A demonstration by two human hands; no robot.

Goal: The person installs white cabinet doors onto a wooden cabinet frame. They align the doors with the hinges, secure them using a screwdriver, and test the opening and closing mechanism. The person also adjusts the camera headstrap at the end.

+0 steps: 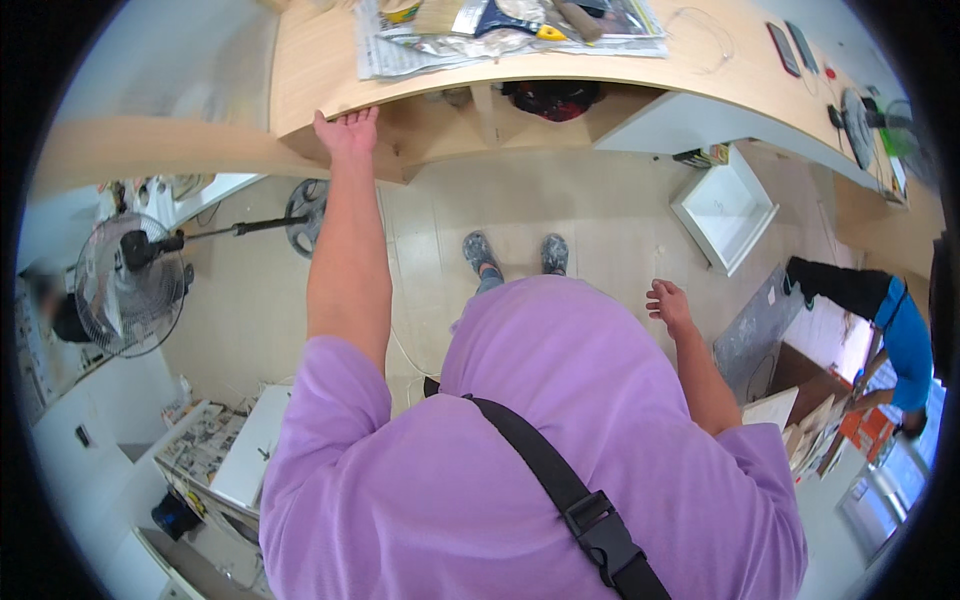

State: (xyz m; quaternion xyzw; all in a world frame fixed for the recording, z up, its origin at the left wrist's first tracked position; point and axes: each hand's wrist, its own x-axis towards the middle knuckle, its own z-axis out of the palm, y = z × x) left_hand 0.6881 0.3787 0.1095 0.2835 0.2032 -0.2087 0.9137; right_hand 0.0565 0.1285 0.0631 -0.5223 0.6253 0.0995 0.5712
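Observation:
My left hand [349, 134] reaches forward to the front edge of a light wood counter [320, 60]. Its palm faces up and its fingers are spread, with the tips at the edge near the left corner. Whether the tips press on the underside is hard to tell. My right hand [669, 305] hangs at my right side with nothing in it, the fingers apart and slightly bent. On the counter, newspaper [400, 62] lies under a wide paintbrush [452, 17] and other tools. Below the top, a dark and red bundle [552, 100] sits in an open compartment.
A standing fan [130, 285] is at the left. A white drawer box [725, 210] rests on the floor at the right. Two phones [783, 50] and a small fan [858, 128] are on the counter's right end. A person in blue [905, 340] bends over at far right.

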